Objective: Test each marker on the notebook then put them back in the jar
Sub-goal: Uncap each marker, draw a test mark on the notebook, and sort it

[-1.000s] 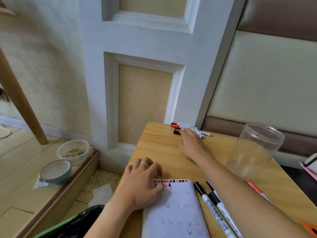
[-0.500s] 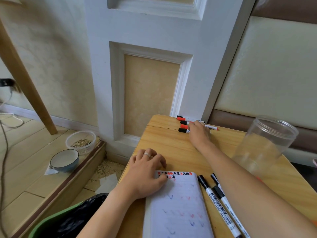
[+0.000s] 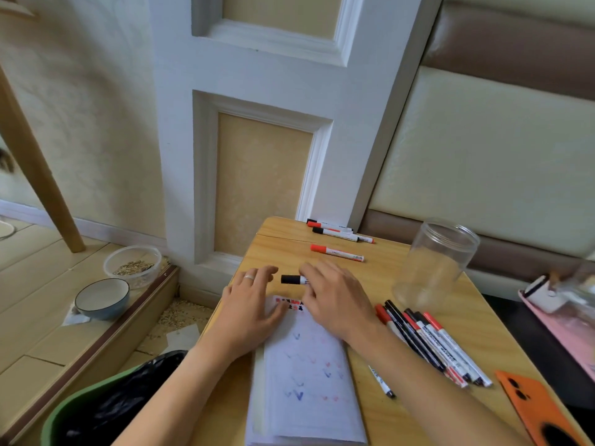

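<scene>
Head view, only cam. Right hand (image 3: 335, 304) holds a black-capped marker (image 3: 293, 279) just past the top edge of the notebook (image 3: 306, 365); fingers curl round the barrel, cap end pokes out to the left. Left hand (image 3: 249, 304) lies flat w/ fingers spread on the notebook's top-left corner, pinning it, holding nothing; fingertips near the cap but apart from it.

Step in hand, I'd judge: a fresh marker brought to the page, cap on, not yet tested. Page already carries rows of red & blue-ish ticks, so task looks part done. Next move calls for pulling the cap, prob. w/ the left hand since it's right beside it, then a short stroke on a bare patch of paper, recap.

Jar (image 3: 434, 262) stands upright, lidless, empty as far as I can tell, on the table (image 3: 402, 375) well right of the hands. Bundle of markers (image 3: 431, 342) lies between jar and notebook, touching each other; cannot tell whether these are the tested ones. One red-capped marker (image 3: 336, 253) lies alone beyond the hands, three or four more (image 3: 338, 231) at the far edge by the wall.

Around: orange phone (image 3: 534, 410) at the near right corner, green bin (image 3: 106, 407) and a bowl (image 3: 102, 297) on the floor at left. Nothing blocks the page; right forearm crosses near the bundle, so a careless sweep toward the jar could scatter it.
</scene>
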